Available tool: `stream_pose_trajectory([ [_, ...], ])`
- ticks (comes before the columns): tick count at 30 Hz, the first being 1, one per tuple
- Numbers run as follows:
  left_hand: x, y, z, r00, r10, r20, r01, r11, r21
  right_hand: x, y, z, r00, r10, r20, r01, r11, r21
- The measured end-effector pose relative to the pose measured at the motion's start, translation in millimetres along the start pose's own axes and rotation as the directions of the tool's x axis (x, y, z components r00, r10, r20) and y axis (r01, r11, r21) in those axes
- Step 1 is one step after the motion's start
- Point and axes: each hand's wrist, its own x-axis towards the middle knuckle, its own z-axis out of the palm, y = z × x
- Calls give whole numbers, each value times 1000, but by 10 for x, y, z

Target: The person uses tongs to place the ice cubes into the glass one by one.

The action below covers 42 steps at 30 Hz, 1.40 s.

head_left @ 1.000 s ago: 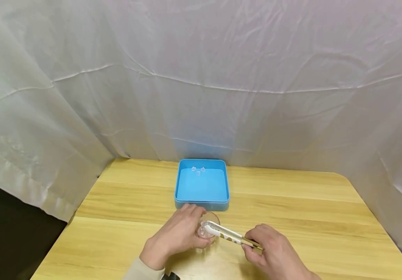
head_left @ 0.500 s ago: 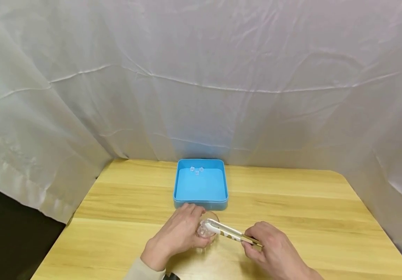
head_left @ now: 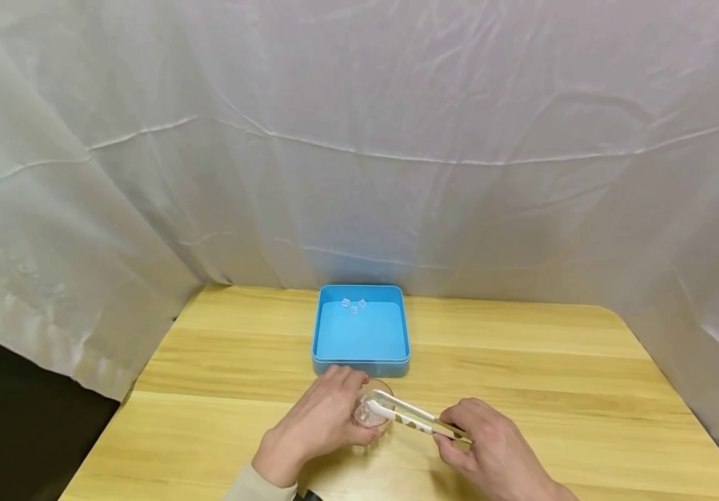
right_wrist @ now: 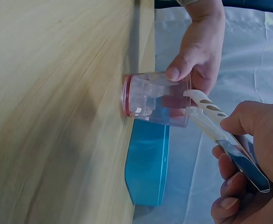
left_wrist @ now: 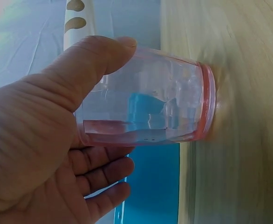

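Observation:
A clear, pink-tinted cup (left_wrist: 150, 126) stands upright on the table, and my left hand (head_left: 318, 421) grips it near the rim with thumb and fingers around its side. Several clear ice-like cubes (right_wrist: 139, 100) lie in the bottom of the cup. My right hand (head_left: 491, 445) holds a pair of white and gold tongs (head_left: 418, 421) by the gold end. The white tips of the tongs are parted right at the cup's mouth, with no cube seen between them in the right wrist view.
Just behind the cup sits a shallow blue box (head_left: 362, 367). Three small clear cubes (head_left: 354, 310) lie near its back wall. The wooden table (head_left: 522, 362) is bordered by a pale grey curtain (head_left: 397, 139) at the back and sides.
The tongs' tips have spread apart and risen slightly in the cup's mouth, letting go of a clear cube. The left hand and cup have stayed in place.

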Motion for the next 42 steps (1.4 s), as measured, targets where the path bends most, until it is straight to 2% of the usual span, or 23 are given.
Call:
stream_pose_trajectory([
  [8,-11,3,-9,1000,-3,5,3,1000,-12,-2,2,14,1000,8,9,-8,1000,2],
  [13,-12,0,-7,1000,11,-14,-11,1000,-17,-3,7,13,1000,19,20,-19,1000,-22],
  [18,-3,-8,-8,1000,5,-5,-5,999,-33,-8,26,4,1000,3,18,-2,999,-39],
  [25,-6,-8,-7,1000,5,-2,-5,999,-35,69,133,-86,999,7,-39,-8,1000,-19],
  [28,-7,-5,-5,1000,3,-2,-3,999,-33,196,189,-124,997,53,-47,-55,998,-35],
  [32,-11,5,-6,1000,0,-3,0,999,-33,385,258,-121,990,141,-11,-141,988,-64],
  [37,-11,11,-10,1000,-5,-3,5,1000,-29,623,351,-24,958,277,71,-268,957,-113],
  [42,-11,15,-11,1000,-6,2,6,999,-36,819,478,149,932,349,104,-330,930,-159],
])
